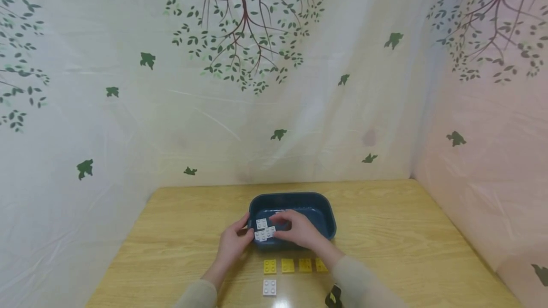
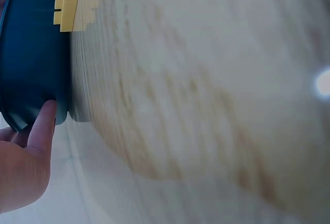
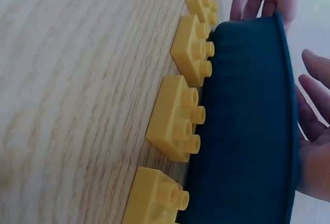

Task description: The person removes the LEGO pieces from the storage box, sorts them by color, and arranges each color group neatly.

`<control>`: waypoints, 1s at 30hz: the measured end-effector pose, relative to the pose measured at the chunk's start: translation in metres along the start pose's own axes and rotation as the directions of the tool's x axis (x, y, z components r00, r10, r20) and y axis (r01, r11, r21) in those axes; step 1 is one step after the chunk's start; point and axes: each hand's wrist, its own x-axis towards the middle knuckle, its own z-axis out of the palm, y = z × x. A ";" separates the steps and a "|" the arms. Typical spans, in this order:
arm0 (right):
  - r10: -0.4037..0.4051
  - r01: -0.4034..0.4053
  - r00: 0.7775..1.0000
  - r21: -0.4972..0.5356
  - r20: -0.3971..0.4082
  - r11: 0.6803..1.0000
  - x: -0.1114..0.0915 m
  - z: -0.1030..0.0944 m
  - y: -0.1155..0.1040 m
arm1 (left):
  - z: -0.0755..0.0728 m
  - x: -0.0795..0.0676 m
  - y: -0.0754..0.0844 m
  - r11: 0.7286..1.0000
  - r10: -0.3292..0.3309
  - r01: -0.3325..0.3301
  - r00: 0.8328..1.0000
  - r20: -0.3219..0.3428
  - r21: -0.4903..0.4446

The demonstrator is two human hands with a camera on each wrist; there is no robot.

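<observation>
A dark blue plastic basin [image 1: 329, 210] stands on the table, with white toy building bricks [image 1: 261, 224] at its left end. My left hand [image 1: 234, 240] holds the basin's left front corner, thumb against the wall in the left wrist view. Over the inside of the basin, my right hand [image 1: 297, 228] reaches toward the white bricks with its thumb and fingers apart. The thumb is close to the rightmost one; whether it touches is unclear. In the right wrist view the right hand [image 3: 317, 110] is partly hidden behind the basin wall.
A row of yellow bricks [image 1: 288, 265] lies along the near side of the basin. One white brick [image 1: 269, 287] lies nearer, below the leftmost yellow one. A dark object [image 1: 333, 296] shows beside the right sleeve. Printed curtains [image 1: 257, 122] stand around the wooden table [image 1: 184, 213].
</observation>
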 end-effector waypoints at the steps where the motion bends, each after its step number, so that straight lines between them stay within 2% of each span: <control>1: 0.002 -0.002 1.000 -0.006 0.002 1.000 0.002 0.001 0.001 | 0.000 0.000 0.000 1.000 -0.001 0.001 1.000 0.001 0.000; 9: 0.067 -0.067 0.997 -0.016 0.038 0.998 0.018 0.003 0.010 | -0.001 0.003 0.001 1.000 -0.021 0.021 1.000 -0.008 -0.006; 14: 0.116 -0.114 0.991 -0.031 0.072 0.993 0.025 0.004 0.015 | -0.001 0.005 -0.001 1.000 -0.006 0.006 1.000 -0.001 -0.001; 22: 0.136 -0.134 0.985 -0.029 0.109 0.991 0.032 0.006 0.021 | -0.001 0.006 -0.003 1.000 0.021 -0.021 1.000 -0.002 -0.006; 30: 0.164 -0.162 0.971 -0.026 0.173 0.986 0.038 0.007 0.030 | -0.001 0.007 -0.002 1.000 0.011 -0.011 1.000 -0.001 -0.011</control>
